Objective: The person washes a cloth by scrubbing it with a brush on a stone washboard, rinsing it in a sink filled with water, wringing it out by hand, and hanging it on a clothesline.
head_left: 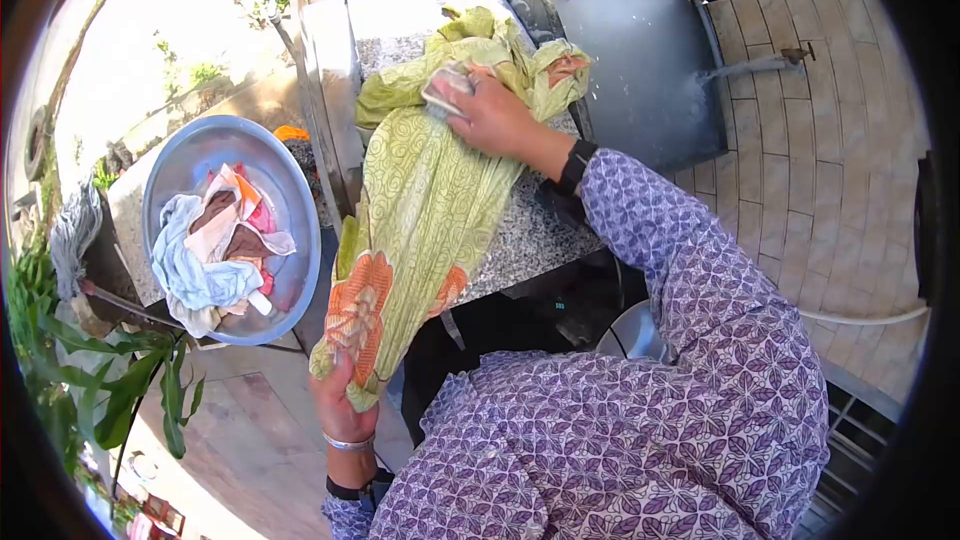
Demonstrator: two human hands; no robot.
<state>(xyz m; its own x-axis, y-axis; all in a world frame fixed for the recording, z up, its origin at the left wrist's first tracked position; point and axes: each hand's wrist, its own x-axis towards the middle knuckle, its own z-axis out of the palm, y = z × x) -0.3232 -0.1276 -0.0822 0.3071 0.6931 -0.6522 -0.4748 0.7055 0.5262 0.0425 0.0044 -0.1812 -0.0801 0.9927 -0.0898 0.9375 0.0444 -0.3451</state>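
Observation:
A long yellow-green patterned cloth point(425, 180) with orange patches is stretched down over a speckled stone slab point(515, 245). At its lower end, my left hand point(338, 395) is closed around the gathered fabric beside the slab's front left corner. Higher up, my right hand point(490, 115) presses on the cloth, closed around a small pale block point(444, 90). The block is blurred and looks like a scrubbing brush, though its underside is hidden. Bunched folds of the same cloth lie beyond my right hand.
A metal basin point(308, 285) with several crumpled clothes point(205, 250) stands at the left. Right of the slab is a metal sink point(650, 60). A tap point(795, 55) on the tiled wall runs water towards it. Green plants point(120, 390) grow at the lower left.

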